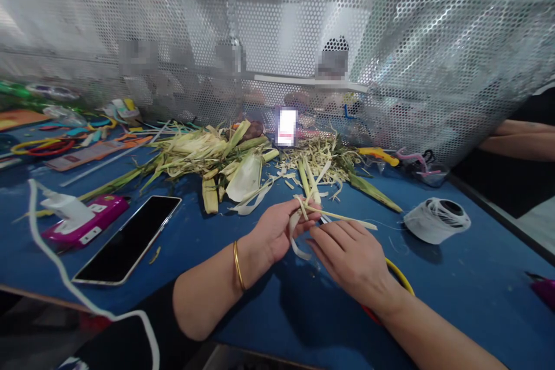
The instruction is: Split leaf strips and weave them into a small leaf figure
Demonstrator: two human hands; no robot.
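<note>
Currently left hand (277,231) palm inward, pinching pale husk strips (296,236); right hand (358,260) palm-down over yellow-red handle (403,277), cannot tell grip; thread spool (427,225) rightward, husk pile (191,153) beyond.

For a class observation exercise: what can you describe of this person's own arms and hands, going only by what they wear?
The left hand is bare, with a slim, rounded gold-coloured bangle at the wrist and a black sleeve ending near the elbow. The right hand is ungloved, with no bracelet or sleeve in view.
</note>
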